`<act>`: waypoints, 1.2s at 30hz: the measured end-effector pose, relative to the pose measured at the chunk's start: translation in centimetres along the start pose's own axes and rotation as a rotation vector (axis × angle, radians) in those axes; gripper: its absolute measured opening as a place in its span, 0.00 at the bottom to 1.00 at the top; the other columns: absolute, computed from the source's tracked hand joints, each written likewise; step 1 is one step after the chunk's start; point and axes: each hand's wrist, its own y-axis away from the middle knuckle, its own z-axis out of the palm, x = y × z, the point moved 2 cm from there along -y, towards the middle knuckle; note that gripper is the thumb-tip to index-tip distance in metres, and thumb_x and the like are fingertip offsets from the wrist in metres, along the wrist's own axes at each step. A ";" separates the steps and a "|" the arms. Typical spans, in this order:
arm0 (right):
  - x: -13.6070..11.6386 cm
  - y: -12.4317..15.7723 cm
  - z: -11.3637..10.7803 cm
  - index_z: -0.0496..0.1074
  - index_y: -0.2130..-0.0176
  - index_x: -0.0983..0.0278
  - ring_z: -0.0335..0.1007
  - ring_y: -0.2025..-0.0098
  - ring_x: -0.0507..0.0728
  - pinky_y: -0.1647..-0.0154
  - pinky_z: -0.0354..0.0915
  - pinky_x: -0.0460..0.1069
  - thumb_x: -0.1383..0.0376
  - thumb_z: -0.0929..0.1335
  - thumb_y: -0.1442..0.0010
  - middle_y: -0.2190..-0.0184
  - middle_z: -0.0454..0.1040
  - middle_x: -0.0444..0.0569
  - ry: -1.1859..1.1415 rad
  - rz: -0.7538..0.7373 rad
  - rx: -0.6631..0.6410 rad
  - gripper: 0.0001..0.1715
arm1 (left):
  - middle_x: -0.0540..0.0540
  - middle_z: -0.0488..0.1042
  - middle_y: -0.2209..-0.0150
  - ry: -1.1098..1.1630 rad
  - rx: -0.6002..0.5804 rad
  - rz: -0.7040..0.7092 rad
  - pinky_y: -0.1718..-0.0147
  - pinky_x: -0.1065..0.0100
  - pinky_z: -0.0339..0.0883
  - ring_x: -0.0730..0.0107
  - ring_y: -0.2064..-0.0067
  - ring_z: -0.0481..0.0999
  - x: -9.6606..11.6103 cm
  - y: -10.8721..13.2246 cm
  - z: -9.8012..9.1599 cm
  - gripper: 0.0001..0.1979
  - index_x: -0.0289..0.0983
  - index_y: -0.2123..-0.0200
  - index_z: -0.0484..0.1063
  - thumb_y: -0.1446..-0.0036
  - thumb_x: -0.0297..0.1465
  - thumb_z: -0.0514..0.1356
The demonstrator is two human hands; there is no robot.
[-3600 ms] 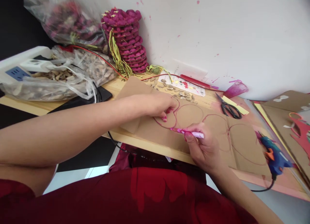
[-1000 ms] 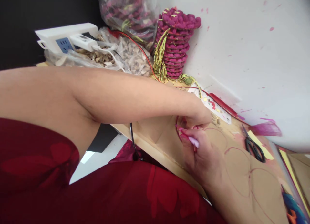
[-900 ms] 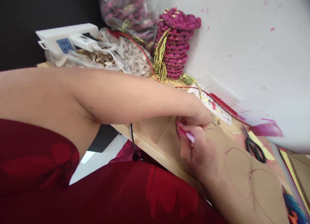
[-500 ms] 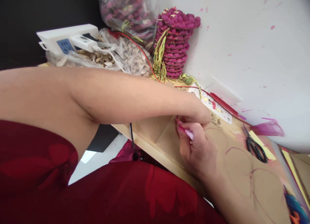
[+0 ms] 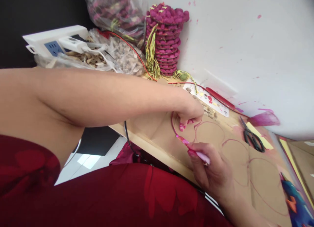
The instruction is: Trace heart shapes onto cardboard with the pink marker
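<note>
My right hand (image 5: 213, 168) is closed around a pink and lilac pen (image 5: 204, 158). The pen's far end meets a curved line on the brown cardboard (image 5: 169, 148). My left hand (image 5: 190, 111) rests on the cardboard just beyond the pen, inside that curve, with its fingers curled down; whatever lies under them is hidden. Several round outlines are drawn on the cardboard to the right.
Black scissors (image 5: 252, 135) lie on yellow paper at the right. Behind stand a magenta beaded stack (image 5: 169, 40), a power strip (image 5: 54, 40) and plastic bags of shell-like pieces (image 5: 127, 57). A blue and orange tool (image 5: 294, 200) is at lower right.
My right hand has drawn apart from my left, toward the lower right, and the pen and a curved line now show. The view has shifted slightly, moving the background left.
</note>
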 end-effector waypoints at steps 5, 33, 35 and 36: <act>0.8 1.0 -1.4 0.68 0.56 0.59 0.74 0.73 0.51 0.73 0.67 0.43 0.67 0.66 0.33 0.69 0.77 0.44 -0.029 0.014 -0.002 0.05 | 0.55 0.67 0.80 -0.064 -0.153 0.031 0.64 0.67 0.54 0.72 0.70 0.62 0.1 0.8 0.3 0.10 0.38 0.75 0.75 0.57 0.22 0.72; 2.4 2.1 -2.1 0.68 0.56 0.60 0.72 0.73 0.50 0.73 0.66 0.44 0.72 0.66 0.35 0.70 0.74 0.45 -0.219 0.074 0.049 0.08 | 0.54 0.65 0.79 -0.063 -0.187 -0.062 0.70 0.67 0.47 0.74 0.72 0.62 0.2 0.8 0.3 0.10 0.38 0.76 0.71 0.58 0.26 0.70; 2.7 2.4 -1.6 0.68 0.54 0.59 0.72 0.71 0.52 0.72 0.66 0.45 0.73 0.65 0.35 0.69 0.74 0.46 -0.294 0.049 0.028 0.11 | 0.54 0.65 0.79 -0.070 -0.186 -0.063 0.70 0.67 0.47 0.74 0.71 0.62 0.1 0.8 0.3 0.10 0.38 0.76 0.71 0.58 0.26 0.70; 2.8 2.6 -1.4 0.68 0.53 0.59 0.73 0.69 0.53 0.70 0.67 0.46 0.74 0.65 0.35 0.68 0.74 0.46 -0.332 0.025 0.010 0.13 | 0.54 0.65 0.79 -0.073 -0.183 -0.056 0.70 0.67 0.48 0.73 0.71 0.62 0.1 0.8 0.3 0.10 0.38 0.76 0.71 0.58 0.26 0.71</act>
